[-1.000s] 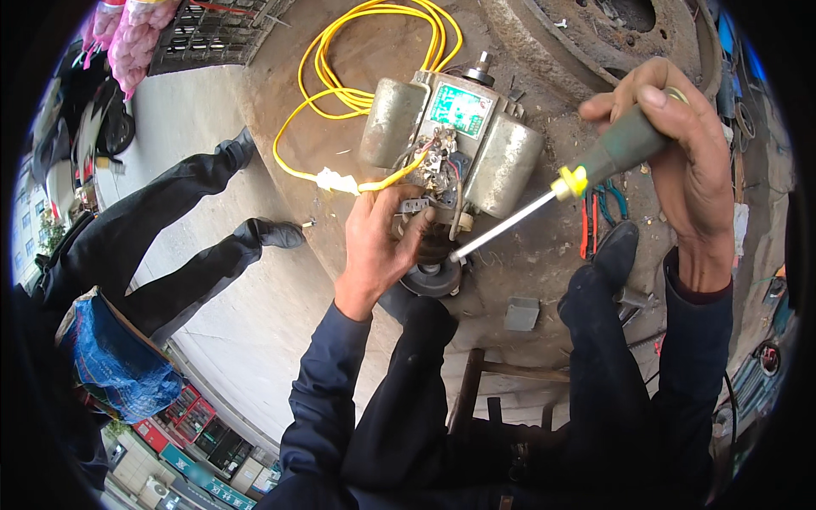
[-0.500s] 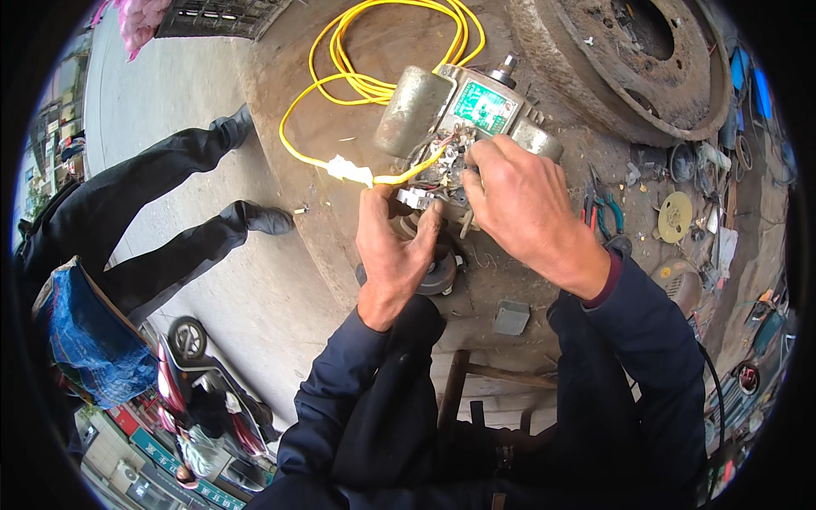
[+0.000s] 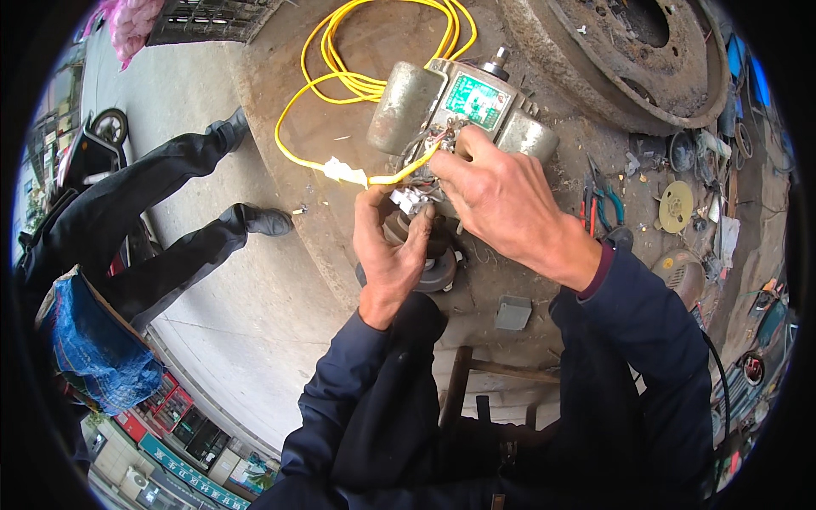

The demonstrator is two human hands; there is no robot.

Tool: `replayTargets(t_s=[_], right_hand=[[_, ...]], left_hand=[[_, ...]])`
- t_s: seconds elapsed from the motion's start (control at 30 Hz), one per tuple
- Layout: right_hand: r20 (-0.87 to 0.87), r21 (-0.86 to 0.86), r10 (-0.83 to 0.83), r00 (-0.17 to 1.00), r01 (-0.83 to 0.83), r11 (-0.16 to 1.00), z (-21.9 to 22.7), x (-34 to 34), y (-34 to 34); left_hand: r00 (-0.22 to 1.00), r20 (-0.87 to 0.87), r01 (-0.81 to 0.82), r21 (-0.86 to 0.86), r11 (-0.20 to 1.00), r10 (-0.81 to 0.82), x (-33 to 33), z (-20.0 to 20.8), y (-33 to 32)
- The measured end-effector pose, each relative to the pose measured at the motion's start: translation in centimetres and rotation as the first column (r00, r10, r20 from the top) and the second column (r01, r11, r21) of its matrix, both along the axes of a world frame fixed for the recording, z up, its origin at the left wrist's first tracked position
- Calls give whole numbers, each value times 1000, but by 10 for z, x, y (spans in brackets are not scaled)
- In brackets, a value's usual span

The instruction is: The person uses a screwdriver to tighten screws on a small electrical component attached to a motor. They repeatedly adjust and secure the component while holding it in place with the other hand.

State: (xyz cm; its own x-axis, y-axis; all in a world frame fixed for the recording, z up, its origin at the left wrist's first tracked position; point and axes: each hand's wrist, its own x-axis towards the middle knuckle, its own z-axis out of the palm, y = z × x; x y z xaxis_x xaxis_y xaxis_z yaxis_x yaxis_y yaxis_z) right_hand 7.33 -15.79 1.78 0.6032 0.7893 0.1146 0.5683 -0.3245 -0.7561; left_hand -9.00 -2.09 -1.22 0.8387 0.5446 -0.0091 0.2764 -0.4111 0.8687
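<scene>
Motor point(image 3: 476, 102), green-labelled, lies at the centre of the scene on a brown surface point(image 3: 327, 225), with its exposed wiring on the near side. Left hand point(image 3: 393, 255) grips a white connector block point(image 3: 409, 201) between thumb and fingers, just near of the wiring. Right hand point(image 3: 518, 204) is curled, fingertips at the wiring; whether they pinch anything cannot be told. Yellow cable point(image 3: 395, 177), wrapped in white tape point(image 3: 343, 172), runs in from the left, its coil lying far left of the motor. Pliers point(image 3: 612, 204) lie right of the right hand; a rusty wheel rim point(image 3: 578, 72) lies far right. Grey flat piece point(image 3: 513, 313) lies on the near side.
</scene>
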Motion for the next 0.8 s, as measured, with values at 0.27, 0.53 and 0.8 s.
replayTargets(t_s=[0.27,0.53,0.8], right_hand=[[-140,124,108,984,-91,988,-9,9,1],[-420,88,61,906,-26,996,-17,18,3],[-367,112,60,928,-20,994,-20,14,8]], left_hand=[[999,-31,-19,-15,1000,18,-3,1,-1],[999,41,-39,87,995,36,3,0,3],[999,50,-8,164,986,-1,7,5,4]])
